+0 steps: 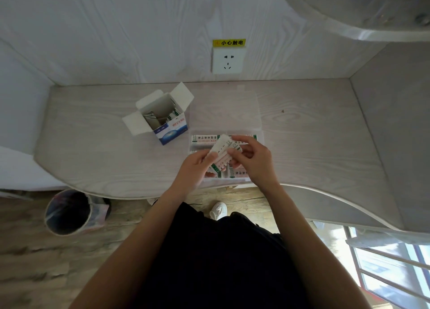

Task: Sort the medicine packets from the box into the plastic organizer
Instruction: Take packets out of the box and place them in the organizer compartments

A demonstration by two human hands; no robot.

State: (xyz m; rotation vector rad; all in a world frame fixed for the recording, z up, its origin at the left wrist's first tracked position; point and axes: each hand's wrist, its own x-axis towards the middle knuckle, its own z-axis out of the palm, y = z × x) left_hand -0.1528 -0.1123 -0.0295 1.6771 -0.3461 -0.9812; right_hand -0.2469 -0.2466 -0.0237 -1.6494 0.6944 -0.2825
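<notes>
An open blue and white box (171, 132) stands on the desk, left of centre, with a few packets still inside. To its right lies a clear plastic organizer (260, 136) with its lid folded back; packets (203, 139) fill its far row. Above the organizer my left hand (194, 166) and my right hand (252, 159) both hold a small stack of white packets with green marks (221, 149). My left fingers grip its lower end and my right fingers pinch its upper right side. The near compartments are mostly hidden by my hands.
The pale wood desk (93, 150) ends in a curved front edge. A wall socket (228, 59) with a yellow label sits on the back wall. A lined waste bin (69, 212) stands on the floor at left. A window railing shows at lower right.
</notes>
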